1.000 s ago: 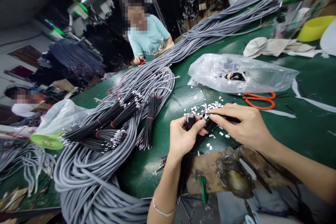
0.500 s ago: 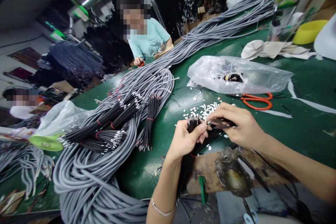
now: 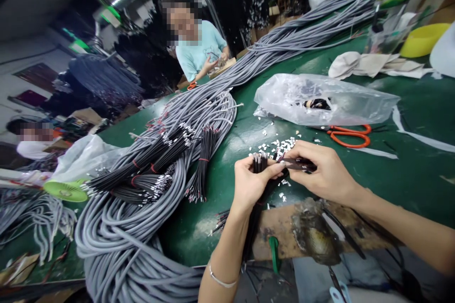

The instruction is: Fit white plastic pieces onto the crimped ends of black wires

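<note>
My left hand (image 3: 250,182) is closed around a bundle of thin black wires (image 3: 260,163), whose silvery tips point up out of the fist. The bundle's lower part hangs down along my forearm. In my right hand (image 3: 322,165) is a dark, slender tool (image 3: 300,164), its tip against the left thumb and the wires there. What kind of tool it is, I cannot make out clearly. Small white scraps (image 3: 286,146) lie on the green table just beyond both hands.
Orange-handled scissors (image 3: 350,136) and a clear plastic bag (image 3: 325,99) lie beyond my right hand. Grey cables (image 3: 135,241) and tied black wire bundles (image 3: 142,170) spread at left. A wooden board (image 3: 277,222) sits near me. Another person (image 3: 201,52) works across the table.
My left hand's fingers have shifted slightly left, and the right hand with its tool has turned a little. The person across has raised a hand from the orange-handled item.
</note>
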{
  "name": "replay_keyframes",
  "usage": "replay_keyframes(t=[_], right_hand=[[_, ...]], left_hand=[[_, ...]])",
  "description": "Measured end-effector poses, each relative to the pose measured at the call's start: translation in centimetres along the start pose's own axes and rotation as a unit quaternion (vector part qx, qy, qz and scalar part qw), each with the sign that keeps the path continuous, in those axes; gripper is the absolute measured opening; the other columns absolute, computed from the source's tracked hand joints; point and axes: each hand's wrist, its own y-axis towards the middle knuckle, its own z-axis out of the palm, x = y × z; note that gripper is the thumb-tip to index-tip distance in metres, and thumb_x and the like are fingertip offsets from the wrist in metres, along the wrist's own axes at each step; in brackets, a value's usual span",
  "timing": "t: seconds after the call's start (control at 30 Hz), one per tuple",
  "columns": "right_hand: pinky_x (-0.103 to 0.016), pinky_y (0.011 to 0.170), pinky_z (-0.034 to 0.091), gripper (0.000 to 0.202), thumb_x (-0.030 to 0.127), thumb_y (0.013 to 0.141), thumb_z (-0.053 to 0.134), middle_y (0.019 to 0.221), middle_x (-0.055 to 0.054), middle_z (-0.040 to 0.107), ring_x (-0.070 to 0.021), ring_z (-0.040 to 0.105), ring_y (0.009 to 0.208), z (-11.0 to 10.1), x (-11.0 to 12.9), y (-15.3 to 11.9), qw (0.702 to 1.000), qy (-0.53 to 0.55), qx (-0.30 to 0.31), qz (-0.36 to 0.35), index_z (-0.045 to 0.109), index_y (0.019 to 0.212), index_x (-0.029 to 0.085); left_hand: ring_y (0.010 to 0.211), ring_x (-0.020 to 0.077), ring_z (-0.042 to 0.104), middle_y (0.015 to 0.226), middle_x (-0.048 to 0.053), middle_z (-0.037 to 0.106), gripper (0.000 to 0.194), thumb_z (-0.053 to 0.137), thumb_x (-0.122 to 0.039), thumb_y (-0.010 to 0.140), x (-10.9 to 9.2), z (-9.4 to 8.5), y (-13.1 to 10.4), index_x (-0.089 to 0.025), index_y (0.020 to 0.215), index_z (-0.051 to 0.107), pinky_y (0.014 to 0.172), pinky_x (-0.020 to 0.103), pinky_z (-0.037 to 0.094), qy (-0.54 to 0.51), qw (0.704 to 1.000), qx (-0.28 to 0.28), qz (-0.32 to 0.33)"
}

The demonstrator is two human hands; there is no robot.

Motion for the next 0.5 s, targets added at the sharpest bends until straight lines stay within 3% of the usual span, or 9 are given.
replay_keyframes(t=[0.17, 0.27, 0.33, 0.43, 0.5], right_hand=[[-0.023, 0.050, 0.040, 0.008, 0.017, 0.076, 0.055, 0.061, 0.001, 0.054, -0.0119, 0.050, 0.053, 0.0, -0.5, -0.3, 0.996, 0.022, -0.078, 0.027, 0.059, 0.070, 0.019], [-0.025, 0.068, 0.048, 0.017, 0.020, 0.081, 0.055, 0.088, -0.004, 0.067, -0.0160, 0.062, 0.076, 0.6, -1.4, -0.7, 0.999, 0.017, -0.030, 0.033, 0.066, 0.095, 0.019], [-0.027, 0.075, 0.049, 0.032, 0.017, 0.083, 0.053, 0.102, -0.005, 0.067, -0.0181, 0.064, 0.086, 1.0, -1.8, -0.9, 0.999, -0.022, 0.028, 0.028, 0.060, 0.114, 0.021], [-0.029, 0.064, 0.051, 0.043, 0.015, 0.082, 0.052, 0.092, -0.005, 0.071, -0.0205, 0.067, 0.074, 1.3, -2.1, -0.9, 0.990, -0.110, 0.085, 0.036, 0.054, 0.124, 0.023], [-0.029, 0.062, 0.052, 0.043, 0.014, 0.081, 0.052, 0.091, -0.006, 0.071, -0.0204, 0.067, 0.070, 1.3, -2.0, -0.9, 0.989, -0.119, 0.080, 0.046, 0.055, 0.123, 0.022]], left_hand=[[0.062, 0.0148, 0.061, 0.067, 0.004, 0.067, 0.021, 0.070, -0.033, 0.068, 0.8, -1.2, 0.6, -0.012, 0.072, 0.069, 0.063, 0.024, 0.048, 0.125, 0.989, -0.070, 0.046], [0.075, 0.0163, 0.061, 0.080, 0.004, 0.069, 0.022, 0.064, -0.033, 0.073, 0.9, -2.0, 0.8, -0.014, 0.082, 0.071, 0.070, 0.023, 0.046, 0.225, 0.968, -0.065, 0.085], [0.077, 0.0161, 0.062, 0.083, 0.004, 0.070, 0.023, 0.061, -0.031, 0.077, 0.6, -2.4, 0.9, -0.014, 0.089, 0.071, 0.070, 0.023, 0.045, 0.233, 0.969, -0.031, 0.076], [0.069, 0.0154, 0.063, 0.077, 0.005, 0.069, 0.024, 0.060, -0.030, 0.077, 0.3, -2.5, 0.8, -0.012, 0.090, 0.069, 0.065, 0.022, 0.046, 0.199, 0.979, -0.011, 0.045], [0.062, 0.0154, 0.063, 0.069, 0.006, 0.068, 0.025, 0.061, -0.032, 0.076, 0.2, -2.4, 0.7, -0.010, 0.084, 0.069, 0.060, 0.022, 0.047, 0.183, 0.982, -0.019, 0.032]])
